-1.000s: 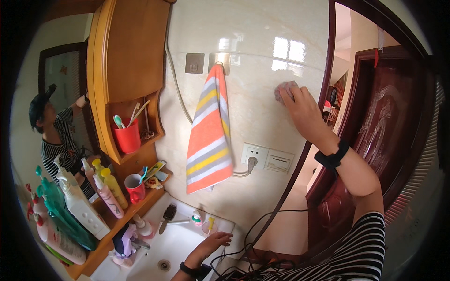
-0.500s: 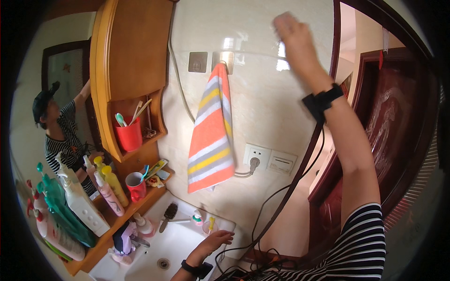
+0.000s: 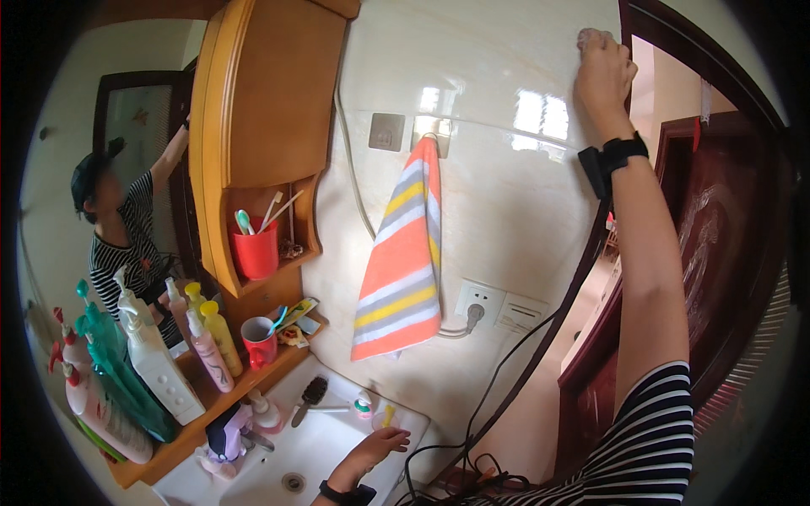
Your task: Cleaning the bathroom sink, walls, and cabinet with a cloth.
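My right hand (image 3: 605, 78) is raised high against the glossy tiled wall (image 3: 506, 194), next to the dark door frame. Its fingers are closed on a crumpled greyish wad (image 3: 593, 38), mostly covered by the hand, pressed to the tiles. Low down, my left hand (image 3: 377, 449) hovers at the right side of the white sink (image 3: 337, 430) with loosely stretched fingers and nothing in it. Just beyond it are a small clear cup with a yellow item (image 3: 387, 417) and a small white-and-green bottle (image 3: 363, 406).
A striped towel (image 3: 400, 270) hangs from a wall hook, above a socket with a plug (image 3: 475, 314). A wooden cabinet (image 3: 278, 93) holds a red toothbrush cup (image 3: 256, 255). Pump bottles (image 3: 160, 371) line the shelf at left. Black cables (image 3: 472, 438) run beside the sink.
My right hand has moved right along the wall, up to the door frame. The view has shifted, so the cabinet, towel and sink sit lower and further right; my left hand stays by the sink.
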Motion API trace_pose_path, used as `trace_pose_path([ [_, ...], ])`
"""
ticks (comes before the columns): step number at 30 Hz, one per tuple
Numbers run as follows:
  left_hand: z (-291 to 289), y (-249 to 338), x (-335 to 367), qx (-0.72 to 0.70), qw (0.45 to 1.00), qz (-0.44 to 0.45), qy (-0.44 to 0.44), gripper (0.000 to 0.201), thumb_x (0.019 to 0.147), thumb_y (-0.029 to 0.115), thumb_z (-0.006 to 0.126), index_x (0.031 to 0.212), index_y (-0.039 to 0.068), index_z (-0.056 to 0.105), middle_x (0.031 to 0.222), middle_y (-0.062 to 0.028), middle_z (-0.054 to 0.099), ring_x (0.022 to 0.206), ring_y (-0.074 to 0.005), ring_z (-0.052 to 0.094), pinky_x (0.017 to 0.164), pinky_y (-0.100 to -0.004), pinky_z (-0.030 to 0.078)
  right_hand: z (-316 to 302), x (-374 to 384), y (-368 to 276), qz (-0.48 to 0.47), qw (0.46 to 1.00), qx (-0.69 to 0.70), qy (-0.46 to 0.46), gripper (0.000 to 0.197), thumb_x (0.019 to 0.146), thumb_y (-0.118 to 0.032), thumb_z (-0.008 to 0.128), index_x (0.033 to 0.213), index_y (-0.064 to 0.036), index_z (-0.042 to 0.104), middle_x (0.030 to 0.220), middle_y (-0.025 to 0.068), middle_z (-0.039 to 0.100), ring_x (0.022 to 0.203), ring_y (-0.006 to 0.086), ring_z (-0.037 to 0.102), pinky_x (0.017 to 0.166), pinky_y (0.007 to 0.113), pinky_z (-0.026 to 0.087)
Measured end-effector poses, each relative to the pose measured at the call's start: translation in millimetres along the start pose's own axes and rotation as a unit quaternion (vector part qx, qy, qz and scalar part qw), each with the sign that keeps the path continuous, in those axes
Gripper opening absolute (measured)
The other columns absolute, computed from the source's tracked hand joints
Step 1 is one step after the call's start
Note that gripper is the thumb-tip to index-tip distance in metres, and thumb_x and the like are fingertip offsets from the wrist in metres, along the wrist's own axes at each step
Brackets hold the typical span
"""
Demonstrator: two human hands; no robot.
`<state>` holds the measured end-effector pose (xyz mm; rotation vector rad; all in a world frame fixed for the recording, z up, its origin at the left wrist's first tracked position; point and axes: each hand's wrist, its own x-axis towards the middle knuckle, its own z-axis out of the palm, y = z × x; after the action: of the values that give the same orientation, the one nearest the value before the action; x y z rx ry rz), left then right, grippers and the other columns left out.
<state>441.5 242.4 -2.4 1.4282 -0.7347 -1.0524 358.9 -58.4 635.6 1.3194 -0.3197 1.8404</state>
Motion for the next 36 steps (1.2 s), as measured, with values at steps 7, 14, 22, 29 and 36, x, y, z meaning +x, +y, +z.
trace_pose_path([
  [7, 0, 17, -11, -0.026, 0.999, -0.007, 0.027, 0.041, 0.100, 0.026, 0.055, 0.128, -0.004, 0.057, 0.116, -0.0130, 0.065, 0.102, -0.0204, 0.065, 0.092, -0.0289, 0.049, 46, 2, -67, -0.010, 0.930, 0.338, -0.143, 0.022, 0.084, -0.001, 0.051, 0.103, 0.0029, 0.060, 0.116, 0.0201, 0.058, 0.117, 0.0355, 0.053, 0.103, 0.045, 0.042],
  [14, 1, 19, -11, -0.040, 0.999, -0.026, 0.008, 0.044, 0.099, 0.025, 0.056, 0.132, -0.004, 0.054, 0.119, -0.0133, 0.063, 0.107, -0.0212, 0.064, 0.095, -0.0293, 0.046, 45, -5, -92, -0.279, 0.947, 0.156, 0.020, 0.026, 0.082, -0.004, 0.056, 0.106, -0.0051, 0.063, 0.120, 0.0133, 0.061, 0.119, 0.0292, 0.055, 0.101, 0.042, 0.044],
  [22, -3, 26, -18, -0.015, 0.999, -0.015, 0.048, 0.042, 0.100, 0.025, 0.057, 0.129, -0.005, 0.056, 0.114, -0.0120, 0.065, 0.102, -0.0205, 0.065, 0.090, -0.0285, 0.049, 31, 40, 34, 0.043, 0.997, -0.058, 0.027, 0.021, 0.089, -0.006, 0.056, 0.108, -0.0080, 0.064, 0.105, 0.0163, 0.063, 0.095, 0.0358, 0.059, 0.082, 0.044, 0.051],
  [29, -11, -2, -11, -0.027, 0.998, 0.006, 0.052, 0.042, 0.100, 0.026, 0.057, 0.129, -0.005, 0.056, 0.112, -0.0113, 0.065, 0.099, -0.0197, 0.065, 0.089, -0.0280, 0.049, 83, 45, -25, -0.014, 0.989, 0.147, 0.005, 0.017, 0.091, -0.006, 0.051, 0.104, -0.0026, 0.059, 0.101, 0.0170, 0.062, 0.096, 0.0310, 0.060, 0.083, 0.045, 0.050],
  [36, 2, 14, -28, -0.076, 0.995, -0.020, 0.059, 0.043, 0.101, 0.029, 0.056, 0.128, -0.005, 0.056, 0.114, -0.0108, 0.064, 0.102, -0.0188, 0.064, 0.092, -0.0277, 0.048, 92, 4, -167, -0.211, 0.958, 0.153, -0.123, 0.031, 0.088, -0.004, 0.048, 0.118, -0.0018, 0.058, 0.116, 0.0171, 0.059, 0.103, 0.0330, 0.062, 0.088, 0.052, 0.052],
])
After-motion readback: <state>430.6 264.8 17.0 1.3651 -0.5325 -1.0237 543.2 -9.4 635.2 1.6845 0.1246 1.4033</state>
